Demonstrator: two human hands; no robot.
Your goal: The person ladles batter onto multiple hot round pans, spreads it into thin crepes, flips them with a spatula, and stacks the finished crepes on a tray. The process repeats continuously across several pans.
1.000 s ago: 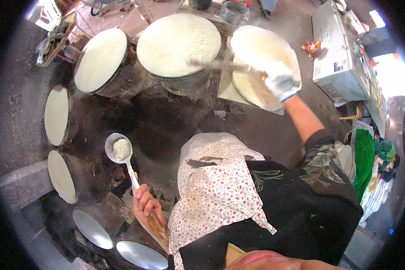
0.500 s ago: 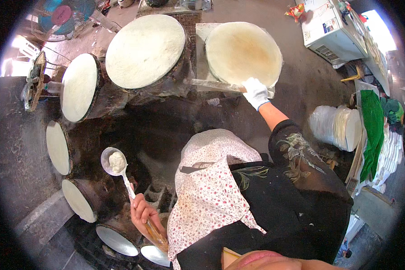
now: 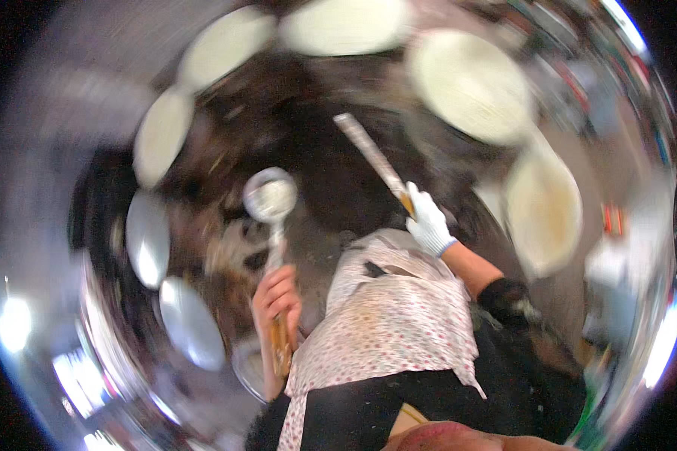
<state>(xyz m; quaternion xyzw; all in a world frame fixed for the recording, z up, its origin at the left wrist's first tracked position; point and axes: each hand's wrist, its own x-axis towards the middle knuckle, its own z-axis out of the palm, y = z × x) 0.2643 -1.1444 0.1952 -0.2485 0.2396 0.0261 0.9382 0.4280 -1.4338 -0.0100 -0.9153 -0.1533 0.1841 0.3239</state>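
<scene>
My bare left hand (image 3: 277, 295) is closed around the wooden handle of a ladle (image 3: 276, 234), held at the lower middle. A pale lump of batter or dough (image 3: 280, 197) sits in the ladle's round bowl. My right hand (image 3: 429, 222), in a white knitted glove, grips a long flat spatula (image 3: 368, 150) by its wooden end. Its pale blade points up and left over the dark floor, touching nothing. Beyond my right hand lies a large round flatbread (image 3: 545, 214), browned in its middle. Motion blurs much of the view.
Round griddles curve around me. Several carry pale sheets, such as the upper-right one (image 3: 470, 86), the top one (image 3: 346, 26) and the upper-left one (image 3: 226, 49). Two at left, one higher (image 3: 147, 240) and one lower (image 3: 192, 323), look bare and shiny. A patterned apron (image 3: 399, 323) covers my front.
My view has swung left, so the griddles appear shifted right. My right hand has drawn back from the browned flatbread, bringing the spatula with it. The ladle stays in my left hand.
</scene>
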